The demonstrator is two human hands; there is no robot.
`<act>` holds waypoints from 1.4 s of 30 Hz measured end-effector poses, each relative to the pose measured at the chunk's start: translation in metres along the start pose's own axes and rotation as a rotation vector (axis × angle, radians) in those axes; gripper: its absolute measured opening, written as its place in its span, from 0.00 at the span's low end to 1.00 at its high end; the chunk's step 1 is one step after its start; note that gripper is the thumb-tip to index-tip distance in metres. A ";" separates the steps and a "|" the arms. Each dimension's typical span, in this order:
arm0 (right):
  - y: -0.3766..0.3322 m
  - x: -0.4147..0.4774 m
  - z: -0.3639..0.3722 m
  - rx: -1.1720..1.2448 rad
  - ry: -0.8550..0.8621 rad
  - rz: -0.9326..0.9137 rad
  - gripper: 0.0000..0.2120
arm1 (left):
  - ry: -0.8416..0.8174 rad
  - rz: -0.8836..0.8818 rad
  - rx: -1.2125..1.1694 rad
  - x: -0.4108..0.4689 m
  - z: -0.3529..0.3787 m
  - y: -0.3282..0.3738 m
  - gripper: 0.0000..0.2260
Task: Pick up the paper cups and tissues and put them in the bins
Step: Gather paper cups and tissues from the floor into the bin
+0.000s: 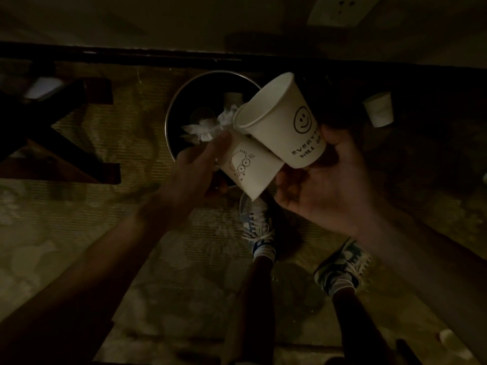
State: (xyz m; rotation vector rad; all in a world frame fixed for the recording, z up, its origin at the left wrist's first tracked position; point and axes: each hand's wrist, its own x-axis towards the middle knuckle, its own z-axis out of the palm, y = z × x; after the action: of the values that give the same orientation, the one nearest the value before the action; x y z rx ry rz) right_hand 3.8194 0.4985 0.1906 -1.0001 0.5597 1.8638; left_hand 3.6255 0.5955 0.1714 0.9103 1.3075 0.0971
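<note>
Your left hand [195, 164] grips the white cartoon-printed paper cup [250, 172] and your right hand [324, 180] the white smiley-printed paper cup [279, 119] above the round dark bin [176, 106], whose rim may bounce a badly released one outside.

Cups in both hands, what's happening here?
A person is tidying up. The left hand grips a cartoon-face cup, the right hand grips a smiley cup, and both cups hang over a round bin. Some crumpled tissue shows at the bin's mouth, by the left fingers; whether it is held is unclear. One spare cup lies on the floor to the right.
</note>
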 end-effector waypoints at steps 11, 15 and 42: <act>-0.007 0.013 -0.014 0.014 0.155 -0.068 0.24 | 0.492 0.326 0.581 0.081 -0.057 0.006 0.24; -0.004 0.016 -0.022 -0.059 0.234 -0.059 0.26 | 0.355 0.273 0.627 0.117 -0.055 -0.023 0.34; -0.001 0.102 0.017 -1.626 0.554 -0.570 0.27 | 0.198 0.160 0.433 0.104 0.009 0.009 0.19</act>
State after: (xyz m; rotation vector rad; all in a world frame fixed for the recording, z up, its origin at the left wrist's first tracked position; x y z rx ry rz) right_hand 3.7882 0.5635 0.1168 -2.3647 -1.1176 1.2111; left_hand 3.6691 0.6531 0.0952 1.4033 1.4663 0.0282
